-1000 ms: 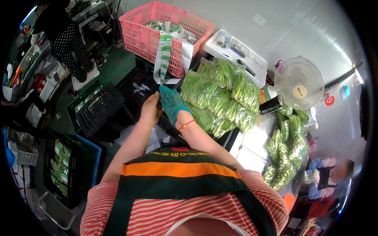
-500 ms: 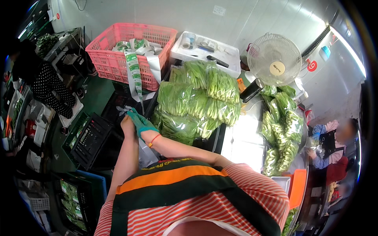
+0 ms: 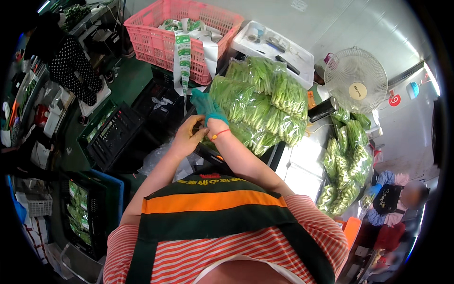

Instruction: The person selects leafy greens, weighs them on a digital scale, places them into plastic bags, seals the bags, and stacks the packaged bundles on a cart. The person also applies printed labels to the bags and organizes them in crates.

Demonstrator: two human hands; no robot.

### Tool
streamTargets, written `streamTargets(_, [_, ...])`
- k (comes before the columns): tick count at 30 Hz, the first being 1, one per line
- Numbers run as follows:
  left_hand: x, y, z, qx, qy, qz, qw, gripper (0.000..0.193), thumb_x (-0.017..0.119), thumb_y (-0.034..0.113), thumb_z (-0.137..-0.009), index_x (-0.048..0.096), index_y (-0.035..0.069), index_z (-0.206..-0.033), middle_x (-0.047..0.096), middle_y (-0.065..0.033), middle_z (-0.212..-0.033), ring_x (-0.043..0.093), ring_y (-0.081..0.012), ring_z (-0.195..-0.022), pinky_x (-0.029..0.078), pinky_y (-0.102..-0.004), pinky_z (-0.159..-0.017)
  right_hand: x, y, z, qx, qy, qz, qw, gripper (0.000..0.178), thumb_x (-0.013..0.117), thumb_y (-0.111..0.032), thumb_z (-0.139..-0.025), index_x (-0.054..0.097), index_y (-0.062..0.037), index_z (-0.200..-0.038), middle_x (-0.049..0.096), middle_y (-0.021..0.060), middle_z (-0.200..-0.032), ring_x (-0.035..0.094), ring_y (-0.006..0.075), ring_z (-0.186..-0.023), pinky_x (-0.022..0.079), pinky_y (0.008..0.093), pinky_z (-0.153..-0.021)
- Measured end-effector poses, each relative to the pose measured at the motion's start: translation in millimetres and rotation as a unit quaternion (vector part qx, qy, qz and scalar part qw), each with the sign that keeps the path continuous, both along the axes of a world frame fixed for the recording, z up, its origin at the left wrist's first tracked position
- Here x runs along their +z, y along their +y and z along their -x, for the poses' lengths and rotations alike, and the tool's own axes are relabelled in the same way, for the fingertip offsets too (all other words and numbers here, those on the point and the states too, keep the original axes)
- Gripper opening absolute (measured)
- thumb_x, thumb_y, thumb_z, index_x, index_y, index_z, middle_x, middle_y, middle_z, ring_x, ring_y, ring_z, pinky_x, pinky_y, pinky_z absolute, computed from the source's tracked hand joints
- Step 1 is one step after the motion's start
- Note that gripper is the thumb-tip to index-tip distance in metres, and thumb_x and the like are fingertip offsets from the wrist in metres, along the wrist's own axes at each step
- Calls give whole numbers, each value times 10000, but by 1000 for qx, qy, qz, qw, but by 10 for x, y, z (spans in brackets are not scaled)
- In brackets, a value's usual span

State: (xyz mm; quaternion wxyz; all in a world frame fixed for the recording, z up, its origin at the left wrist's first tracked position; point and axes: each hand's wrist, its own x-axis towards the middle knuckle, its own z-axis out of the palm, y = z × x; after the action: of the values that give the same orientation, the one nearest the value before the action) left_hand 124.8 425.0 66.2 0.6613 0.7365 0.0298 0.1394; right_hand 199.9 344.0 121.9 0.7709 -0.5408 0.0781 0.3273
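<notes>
My left hand (image 3: 190,136) is bare, its thumb and fingertips pinching the cuff of a thin teal glove (image 3: 215,116) at my right wrist. That glove covers my right hand (image 3: 205,105), which has its fingers stretched forward and nothing visible in them. A red string bracelet (image 3: 220,134) with a small yellow bead sits on the right wrist. Just beyond and to the right, bagged leafy greens (image 3: 257,102) lie piled in clear bags over a black crate. A printed green-and-white label strip (image 3: 183,59) hangs down beyond my gloved fingers.
A pink crate (image 3: 177,54) of label strips stands at the back, beside a white foam tray (image 3: 269,45). More bagged greens (image 3: 347,163) lie right, near a fan (image 3: 355,78). Black crates (image 3: 116,137) and crumpled clear plastic (image 3: 158,161) are left. Co-workers (image 3: 395,199) are at both sides.
Both hands have come closer to my body, and my left fingers now grip the glove cuff at the right wrist. The whole view has shifted, moving the crate, greens and fan rightward.
</notes>
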Motion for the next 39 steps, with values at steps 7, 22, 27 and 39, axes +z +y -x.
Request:
streamTargets(7, [-123,148,-20,130,5,-345,929,280,612,72,-735,436,64,-952,508,-131,-922,531,-380,-847,446,-446,-652,-588,24,135,46,-283,64,956,321,482,-198,-911,528,-67,-1200,578,65,-1131,527,157,-998,397,276,-865])
streamTargets(22, [-487,81,68,214,152,369,892,197,625,214,-836,641,25,-785,583,2,-697,494,-78,-595,379,-222,-547,-984,-253,276,294,-620,297,664,368,418,-69,-874,463,-76,-1239,519,175,-1201,544,307,-1038,425,336,-892])
streamTargets(27, [-611,111,19,260,165,356,882,181,632,201,-831,635,29,-775,551,13,-637,456,-69,-520,349,-221,-486,-1004,-465,369,327,-526,143,772,507,452,-28,-825,373,-81,-1323,524,177,-1169,547,297,-1014,446,338,-822])
streamTargets(39, [-1075,230,11,306,226,404,832,230,603,246,-855,617,17,-835,527,2,-653,465,-88,-557,360,-228,-510,-1233,-736,448,439,-315,222,812,315,488,-109,-822,524,-7,-1118,561,164,-1105,551,277,-1008,438,359,-840])
